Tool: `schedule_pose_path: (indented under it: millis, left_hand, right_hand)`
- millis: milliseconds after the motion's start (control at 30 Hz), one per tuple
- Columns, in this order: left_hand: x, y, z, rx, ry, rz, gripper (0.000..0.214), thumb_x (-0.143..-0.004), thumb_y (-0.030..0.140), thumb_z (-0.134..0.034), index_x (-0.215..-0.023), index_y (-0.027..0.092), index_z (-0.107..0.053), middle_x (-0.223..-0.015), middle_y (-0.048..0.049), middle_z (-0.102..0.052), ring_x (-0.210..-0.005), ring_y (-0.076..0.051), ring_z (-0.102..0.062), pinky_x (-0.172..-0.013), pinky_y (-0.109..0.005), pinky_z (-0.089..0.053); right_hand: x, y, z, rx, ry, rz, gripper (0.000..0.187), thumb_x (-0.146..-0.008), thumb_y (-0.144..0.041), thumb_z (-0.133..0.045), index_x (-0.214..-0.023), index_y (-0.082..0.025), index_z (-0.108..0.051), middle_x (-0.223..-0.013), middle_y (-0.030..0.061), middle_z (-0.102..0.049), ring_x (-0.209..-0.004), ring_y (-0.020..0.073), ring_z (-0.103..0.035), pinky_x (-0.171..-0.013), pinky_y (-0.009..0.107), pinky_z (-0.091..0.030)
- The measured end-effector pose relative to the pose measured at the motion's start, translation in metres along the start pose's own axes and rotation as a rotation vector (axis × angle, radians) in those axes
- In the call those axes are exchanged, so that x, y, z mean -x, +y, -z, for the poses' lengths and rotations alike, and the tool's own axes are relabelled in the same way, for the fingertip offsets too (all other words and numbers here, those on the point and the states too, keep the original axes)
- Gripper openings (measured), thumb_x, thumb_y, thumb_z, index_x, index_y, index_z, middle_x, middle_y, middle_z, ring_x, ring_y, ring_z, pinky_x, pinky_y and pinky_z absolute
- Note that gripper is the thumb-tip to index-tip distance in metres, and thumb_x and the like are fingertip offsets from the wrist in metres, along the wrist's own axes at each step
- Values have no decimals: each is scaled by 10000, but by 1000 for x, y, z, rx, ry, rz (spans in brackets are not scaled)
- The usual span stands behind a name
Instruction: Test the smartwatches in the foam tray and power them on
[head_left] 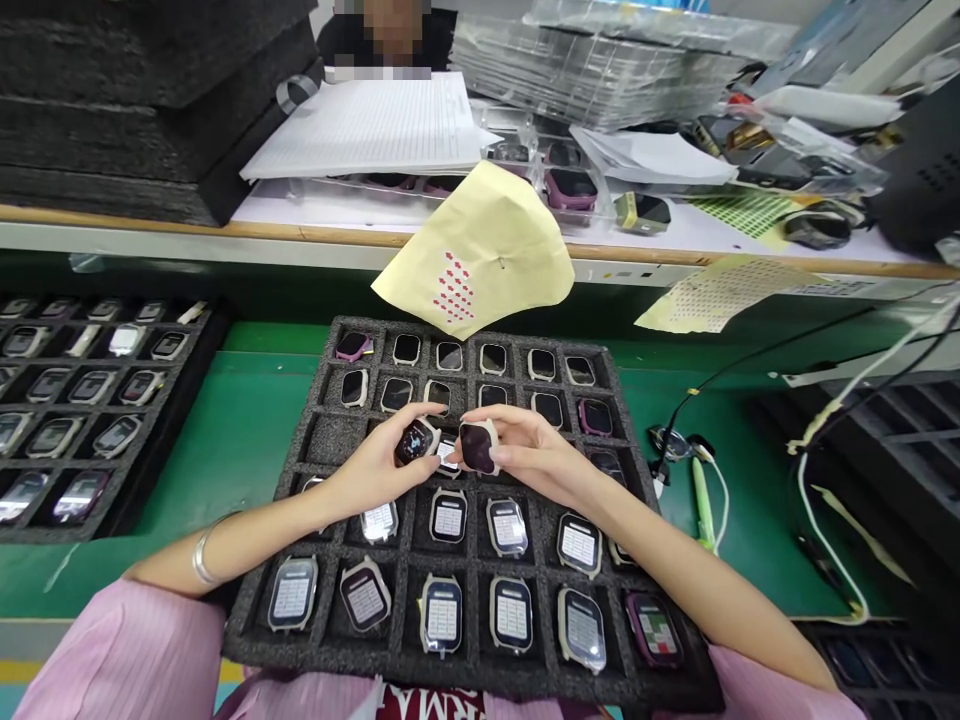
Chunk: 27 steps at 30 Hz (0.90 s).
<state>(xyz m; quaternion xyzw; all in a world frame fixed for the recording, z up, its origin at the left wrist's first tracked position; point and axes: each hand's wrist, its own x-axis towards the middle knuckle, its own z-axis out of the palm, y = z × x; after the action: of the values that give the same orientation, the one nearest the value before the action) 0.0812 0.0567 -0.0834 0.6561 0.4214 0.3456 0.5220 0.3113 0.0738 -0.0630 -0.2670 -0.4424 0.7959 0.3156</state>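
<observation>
My left hand is closed round a smartwatch body whose dark screen shows a lit dial. Close beside it, my right hand pinches a second smartwatch body with a light frame and a dark screen. Both are held above a black foam tray divided into square pockets. Strapless watches fill most pockets in view; nearer ones, such as a light-framed watch, show pale lit screens. A purple watch sits in the near right corner. My hands and forearms hide some pockets.
Another foam tray of watches lies at left. A shelf beyond carries black foam blocks, papers and plastic trays. Yellow paper hangs over its edge. Cables and a green tool lie at right.
</observation>
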Motion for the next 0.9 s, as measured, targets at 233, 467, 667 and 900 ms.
schedule_pose_path:
  millis: [233, 467, 667, 900]
  left_hand:
    - [0, 7, 1, 8, -48, 23, 422, -807, 143, -598, -1224, 187, -555, -1140, -64, -664, -1038, -228, -613, -955, -369, -463]
    - [-3, 8, 5, -7, -19, 28, 446, -798, 124, -583, -1240, 172, -559, -1227, -82, -652, -1136, -237, -591, -1032, -383, -421]
    - [-6, 4, 6, 2, -29, -22, 495, -788, 121, -593, -1280, 171, -562, -1235, -84, -665, -1131, -242, -607, -1030, -388, -434]
    - [-2, 8, 5, -55, -31, -130, 554, -777, 85, -578, -1322, 173, -538, -1273, -90, -647, -1154, -239, -601, -1065, -410, -419]
  right_hand:
    - [0, 1, -4, 1, 57, -3, 392, -730, -208, -799, -1113, -220, -716, -960, 48, -760, -893, 169, -715, -877, 318, -520]
    - [3, -2, -8, 67, 121, -3, 383, -728, -203, -803, -1101, -224, -720, -943, 59, -773, -922, 196, -724, -909, 356, -513]
    - [4, -6, -7, 105, 141, 21, 366, -741, -191, -793, -1096, -244, -721, -936, 51, -778, -925, 192, -731, -905, 340, -518]
    - [6, -9, -10, 136, 147, 23, 369, -731, -183, -796, -1089, -235, -724, -923, 45, -770, -907, 184, -730, -840, 307, -541]
